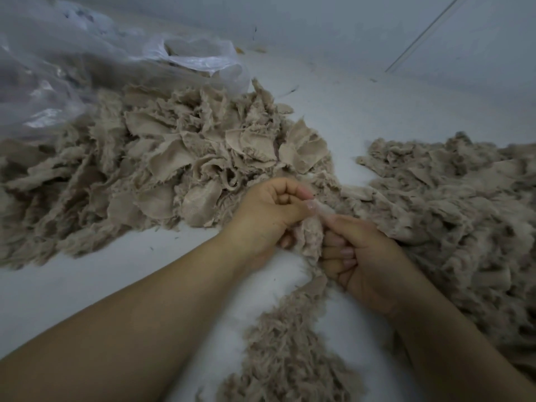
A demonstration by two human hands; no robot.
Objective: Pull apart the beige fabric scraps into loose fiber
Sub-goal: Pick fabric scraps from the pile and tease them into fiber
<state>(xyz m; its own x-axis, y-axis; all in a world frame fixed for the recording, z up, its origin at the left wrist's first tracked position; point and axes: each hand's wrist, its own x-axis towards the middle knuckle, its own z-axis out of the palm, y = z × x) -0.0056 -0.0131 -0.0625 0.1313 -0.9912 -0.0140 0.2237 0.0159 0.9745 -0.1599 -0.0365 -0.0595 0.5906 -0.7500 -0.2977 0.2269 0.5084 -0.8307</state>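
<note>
White floor (121,285) carries a heap of beige scraps (174,158) (plastic bag (58,68) behind). Left hand (269,216) and right hand (362,256) both pinch one scrap (311,236) between them

We're looking down on a pale grey surface (362,117). On it, a big heap of beige fabric scraps (162,166) at left, a clear plastic bag (72,65) behind that, fluffier loose fiber (452,210) piled right, and a frayed trail (287,343) nearest us.
</note>
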